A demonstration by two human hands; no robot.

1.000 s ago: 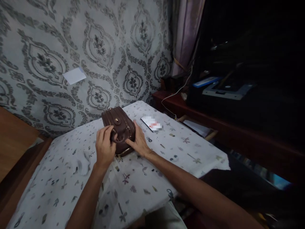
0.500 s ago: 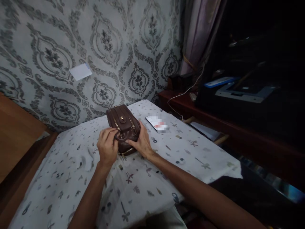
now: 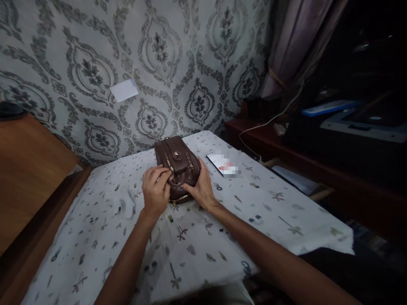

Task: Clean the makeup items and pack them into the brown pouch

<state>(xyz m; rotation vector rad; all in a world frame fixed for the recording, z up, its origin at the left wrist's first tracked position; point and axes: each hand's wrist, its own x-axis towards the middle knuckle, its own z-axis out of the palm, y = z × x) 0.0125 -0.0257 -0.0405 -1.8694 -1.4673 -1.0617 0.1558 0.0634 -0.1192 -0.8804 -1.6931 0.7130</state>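
A brown leather bag [image 3: 186, 172] with gold zips and a round gold clasp lies on a white patterned tablecloth. My left hand [image 3: 155, 188] is at its near left side, thumb and fingertips pinched together at the lower end of the left zip [image 3: 168, 161], where the zipper pull sits. The pull itself is mostly covered by the fingertips. Around the bag's right side wraps my right hand [image 3: 202, 188], its thumb pressed by the curved handle [image 3: 177, 184] and its fingers hidden behind the side. Both zips look closed as far as they show.
To the right of the bag lies a phone [image 3: 222, 165] with a lit screen, partly blurred out. A crumpled whitish item [image 3: 125, 205] rests on the tablecloth [image 3: 190, 237] at left. A white cable [image 3: 270, 120] hangs by the dark red furniture, near an open drawer [image 3: 295, 180].
The camera view has turned slightly left, so everything sits farther right. My left fingers have shifted from beside the handle to the zip end. My right hand keeps its hold.
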